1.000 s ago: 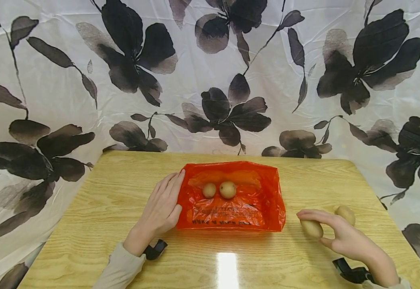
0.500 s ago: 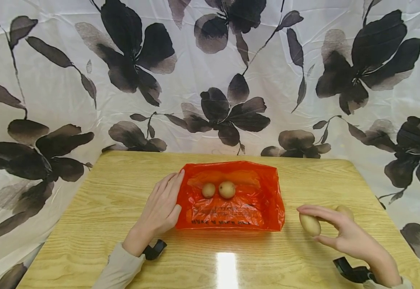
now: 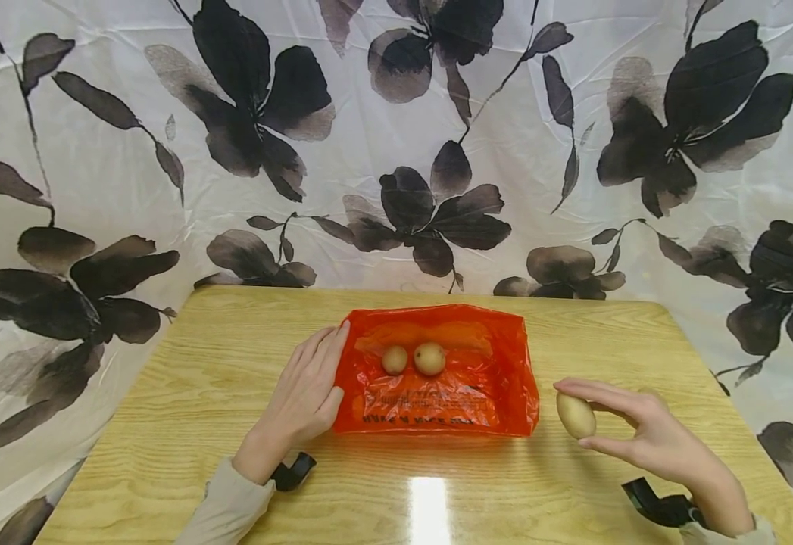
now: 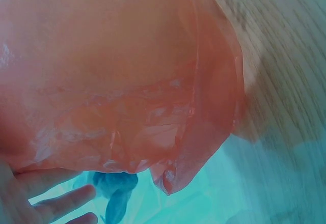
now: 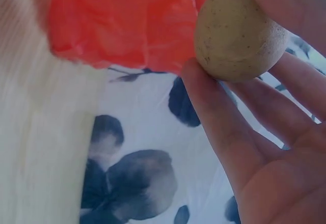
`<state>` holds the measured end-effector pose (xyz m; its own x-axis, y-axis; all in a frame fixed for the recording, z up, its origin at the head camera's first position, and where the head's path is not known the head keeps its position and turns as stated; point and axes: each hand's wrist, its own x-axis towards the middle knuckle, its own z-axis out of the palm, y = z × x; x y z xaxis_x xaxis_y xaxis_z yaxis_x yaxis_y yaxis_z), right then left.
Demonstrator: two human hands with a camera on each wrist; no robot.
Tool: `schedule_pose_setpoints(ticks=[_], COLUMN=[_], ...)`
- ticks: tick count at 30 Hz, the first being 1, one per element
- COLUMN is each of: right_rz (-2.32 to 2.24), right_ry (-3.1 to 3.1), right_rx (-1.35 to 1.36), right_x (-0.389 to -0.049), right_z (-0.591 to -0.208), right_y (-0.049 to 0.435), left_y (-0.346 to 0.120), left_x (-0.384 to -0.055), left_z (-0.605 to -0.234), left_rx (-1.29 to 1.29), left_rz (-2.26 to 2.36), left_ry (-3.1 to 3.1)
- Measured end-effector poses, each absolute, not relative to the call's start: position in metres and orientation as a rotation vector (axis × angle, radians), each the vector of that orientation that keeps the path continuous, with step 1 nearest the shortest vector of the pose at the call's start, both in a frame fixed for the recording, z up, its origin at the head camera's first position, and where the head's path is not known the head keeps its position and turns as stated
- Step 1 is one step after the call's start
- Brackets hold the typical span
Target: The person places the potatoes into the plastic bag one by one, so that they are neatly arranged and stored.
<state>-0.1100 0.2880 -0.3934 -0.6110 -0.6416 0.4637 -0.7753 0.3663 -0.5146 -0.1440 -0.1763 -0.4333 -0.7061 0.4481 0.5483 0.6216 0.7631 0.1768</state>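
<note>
Over the wooden table, potato between fingertips of right hand

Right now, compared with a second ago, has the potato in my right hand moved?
Yes. In the head view the potato has shifted slightly left and up the picture against the table, closer to the red bag.

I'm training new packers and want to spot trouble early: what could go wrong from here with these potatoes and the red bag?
The held potato is pinched in the right hand, so it might slip.

Only the left hand touches the thin red plastic bag, at its left side; the right side could fold inward.

The two rounded potatoes inside might roll if bumped.
</note>
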Motion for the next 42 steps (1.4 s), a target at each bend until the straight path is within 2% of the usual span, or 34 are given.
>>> schedule_pose_setpoints(ticks=[9, 42], right_rz=[1.010, 0.892], right_ry=[-2.583, -2.581], right_rx=[1.204, 1.279], right_x=[-0.110, -0.148], right_z=[-0.375, -0.346], right_y=[0.274, 0.230], left_y=[-0.176, -0.176], left_x=[-0.144, -0.144], left_z=[-0.433, -0.434], left_rx=[-0.805, -0.800], left_rz=[-0.489, -0.471], left_ry=[-2.472, -2.482])
